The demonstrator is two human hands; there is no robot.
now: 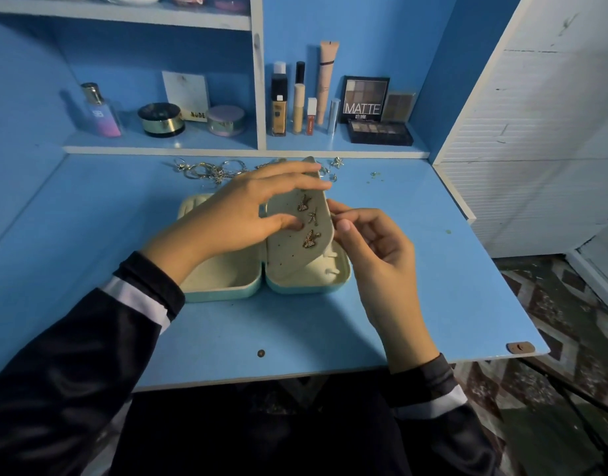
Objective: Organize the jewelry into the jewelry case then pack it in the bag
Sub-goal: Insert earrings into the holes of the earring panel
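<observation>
Head view: left hand (247,214) holds earring flap (284,250), right hand (374,249) pinches its edge.
Likely bendy; grip edges, spare fragile earrings (310,238) between hands.

The blue surface (227,338) spreads out under the left hand (237,214) and the right hand (374,249). Past the left hand, a low shelf (158,150) with a white rim runs along a blue wall (364,29). A white upright board (259,80) splits that space, and another shelf (124,16) sits higher up. Beyond the right hand stands a white ribbed panel (536,132). Below it the floor (570,310) has a brown zigzag pattern. The light is dim.
</observation>
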